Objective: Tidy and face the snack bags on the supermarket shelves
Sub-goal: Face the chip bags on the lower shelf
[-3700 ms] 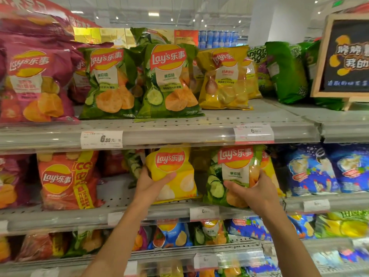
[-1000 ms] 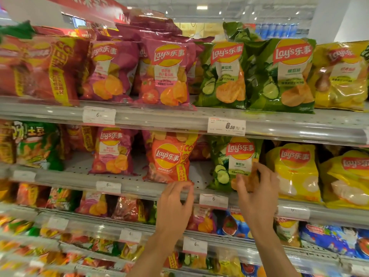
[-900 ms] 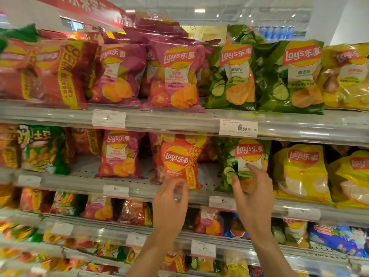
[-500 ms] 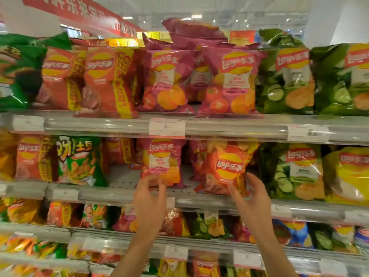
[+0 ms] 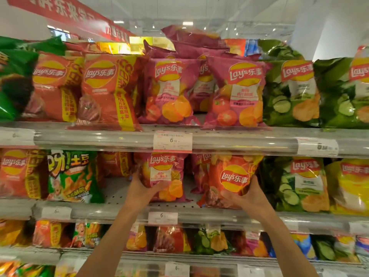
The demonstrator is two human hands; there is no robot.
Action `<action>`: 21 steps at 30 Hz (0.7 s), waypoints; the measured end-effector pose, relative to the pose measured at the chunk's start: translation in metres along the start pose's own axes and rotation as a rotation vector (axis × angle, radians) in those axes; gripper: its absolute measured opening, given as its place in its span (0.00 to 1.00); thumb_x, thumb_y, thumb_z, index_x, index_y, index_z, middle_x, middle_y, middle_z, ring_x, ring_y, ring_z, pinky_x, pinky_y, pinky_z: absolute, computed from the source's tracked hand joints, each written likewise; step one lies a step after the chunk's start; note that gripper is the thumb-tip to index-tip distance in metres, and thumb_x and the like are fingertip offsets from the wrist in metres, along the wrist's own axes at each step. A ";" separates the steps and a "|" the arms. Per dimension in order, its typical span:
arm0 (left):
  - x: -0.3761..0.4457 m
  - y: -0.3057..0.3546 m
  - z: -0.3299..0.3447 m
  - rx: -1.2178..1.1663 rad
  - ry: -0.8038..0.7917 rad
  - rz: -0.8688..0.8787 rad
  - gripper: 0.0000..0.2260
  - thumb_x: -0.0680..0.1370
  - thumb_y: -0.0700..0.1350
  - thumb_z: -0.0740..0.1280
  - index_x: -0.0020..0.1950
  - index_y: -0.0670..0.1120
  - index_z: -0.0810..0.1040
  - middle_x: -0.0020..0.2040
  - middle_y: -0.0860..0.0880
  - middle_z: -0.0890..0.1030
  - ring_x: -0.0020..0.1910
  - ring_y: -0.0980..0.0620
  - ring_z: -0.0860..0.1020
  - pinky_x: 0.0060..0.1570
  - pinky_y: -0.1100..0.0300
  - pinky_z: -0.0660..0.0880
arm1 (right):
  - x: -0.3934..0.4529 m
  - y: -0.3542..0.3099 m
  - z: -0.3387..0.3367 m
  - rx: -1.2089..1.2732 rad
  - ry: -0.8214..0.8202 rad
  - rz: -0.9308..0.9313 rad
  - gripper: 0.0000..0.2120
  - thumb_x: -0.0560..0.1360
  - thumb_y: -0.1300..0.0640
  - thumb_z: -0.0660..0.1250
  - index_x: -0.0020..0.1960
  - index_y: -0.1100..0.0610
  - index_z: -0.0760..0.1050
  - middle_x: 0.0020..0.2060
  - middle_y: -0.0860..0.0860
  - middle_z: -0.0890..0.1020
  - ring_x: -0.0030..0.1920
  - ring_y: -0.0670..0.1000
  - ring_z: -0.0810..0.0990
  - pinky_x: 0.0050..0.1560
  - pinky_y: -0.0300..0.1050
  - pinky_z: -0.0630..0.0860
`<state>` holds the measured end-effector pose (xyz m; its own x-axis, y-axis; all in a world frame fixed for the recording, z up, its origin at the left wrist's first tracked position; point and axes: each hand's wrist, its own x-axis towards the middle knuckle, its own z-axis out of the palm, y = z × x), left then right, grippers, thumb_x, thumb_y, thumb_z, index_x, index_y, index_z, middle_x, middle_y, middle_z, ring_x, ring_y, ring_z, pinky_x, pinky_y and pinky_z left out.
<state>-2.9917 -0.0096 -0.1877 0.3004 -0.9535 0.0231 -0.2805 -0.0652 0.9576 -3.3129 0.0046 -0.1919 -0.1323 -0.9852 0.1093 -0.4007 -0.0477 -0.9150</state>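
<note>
Both hands moved up from the shelf edge onto bags: left hand (image 5: 142, 189) grip clamped on pink bag (image 5: 166, 176), right hand (image 5: 246, 194) clamped on red bag (image 5: 229, 180), both upright on middle shelf (image 5: 111, 211), arms extended

red banner with white characters (image 5: 79, 15) overhead at upper left, white column (image 5: 319, 27) at upper right, ceiling lights (image 5: 187, 23) between them
</note>
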 end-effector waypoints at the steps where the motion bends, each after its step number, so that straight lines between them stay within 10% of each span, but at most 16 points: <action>1: 0.005 0.002 0.001 -0.005 -0.017 0.003 0.45 0.61 0.52 0.83 0.73 0.47 0.66 0.62 0.48 0.80 0.61 0.49 0.78 0.63 0.52 0.74 | 0.005 -0.001 0.001 0.017 -0.028 -0.005 0.56 0.50 0.33 0.81 0.69 0.45 0.57 0.58 0.38 0.76 0.58 0.42 0.76 0.60 0.44 0.72; 10: 0.019 0.006 0.004 -0.039 -0.069 -0.005 0.41 0.62 0.46 0.83 0.71 0.46 0.69 0.55 0.49 0.81 0.48 0.57 0.79 0.49 0.64 0.76 | 0.013 0.003 0.005 0.084 0.014 -0.006 0.48 0.50 0.33 0.81 0.66 0.43 0.68 0.54 0.41 0.82 0.55 0.41 0.80 0.58 0.43 0.76; 16: 0.006 0.006 -0.004 -0.123 -0.064 -0.017 0.49 0.50 0.55 0.83 0.69 0.49 0.72 0.57 0.49 0.83 0.57 0.48 0.81 0.62 0.46 0.77 | 0.010 -0.002 0.002 0.149 0.039 0.010 0.48 0.47 0.34 0.82 0.63 0.46 0.73 0.52 0.44 0.86 0.54 0.45 0.83 0.61 0.49 0.78; 21: -0.011 0.014 0.006 -0.196 -0.122 -0.011 0.41 0.53 0.54 0.84 0.64 0.55 0.73 0.52 0.52 0.85 0.48 0.51 0.85 0.40 0.51 0.83 | 0.000 -0.012 -0.009 0.151 0.104 0.016 0.42 0.54 0.41 0.84 0.63 0.48 0.74 0.51 0.45 0.86 0.54 0.47 0.84 0.62 0.53 0.79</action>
<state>-3.0045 -0.0016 -0.1760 0.1867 -0.9824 -0.0108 -0.0924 -0.0284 0.9953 -3.3165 0.0070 -0.1775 -0.2339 -0.9639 0.1270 -0.2582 -0.0643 -0.9639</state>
